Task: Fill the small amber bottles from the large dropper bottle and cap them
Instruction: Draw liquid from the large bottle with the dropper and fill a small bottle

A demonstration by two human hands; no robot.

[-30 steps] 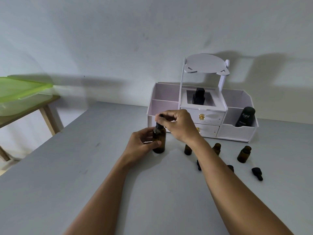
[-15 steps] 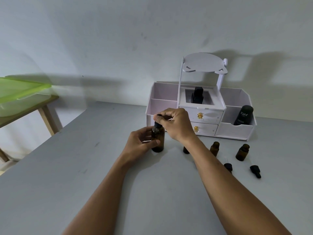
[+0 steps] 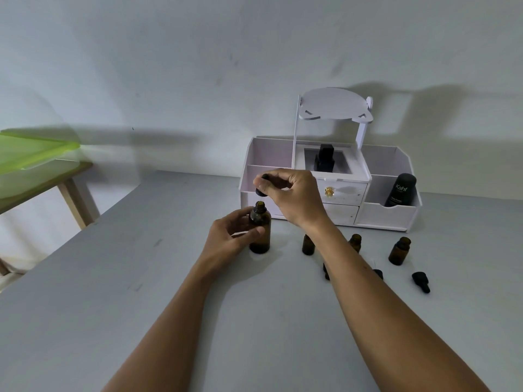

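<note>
I had my left hand (image 3: 232,236) wrapped round the large dropper bottle (image 3: 259,230), which stood upright on the grey bench (image 3: 141,292) toward its far edge, just in front of the left end of the white organiser (image 3: 387,216); thumb and fingers were closed on the bottle's shoulder and body. Its neck was open, and my right hand (image 3: 288,196) hung just above it, fingertips pinched shut on the black dropper cap (image 3: 261,190), which sat a little above the mouth and clear of it. I could not tell whether a glass pipette ran down from the cap. To the right of the large bottle three small amber bottles stood uncapped in a loose row parallel to the organiser's front: the first (image 3: 308,245) just left of my right forearm, the second (image 3: 355,242) partly behind that forearm, the third (image 3: 399,250) furthest right. Nearer to me than that row, black dropper caps lay on the bench: one (image 3: 326,271) peeping out left of the forearm, one (image 3: 378,274) just right of it, and one (image 3: 420,282) on its side furthest right. In the organiser a black tube (image 3: 401,190) leaned in the right compartment, and a dark bottle (image 3: 325,159) stood in the middle tray
</note>
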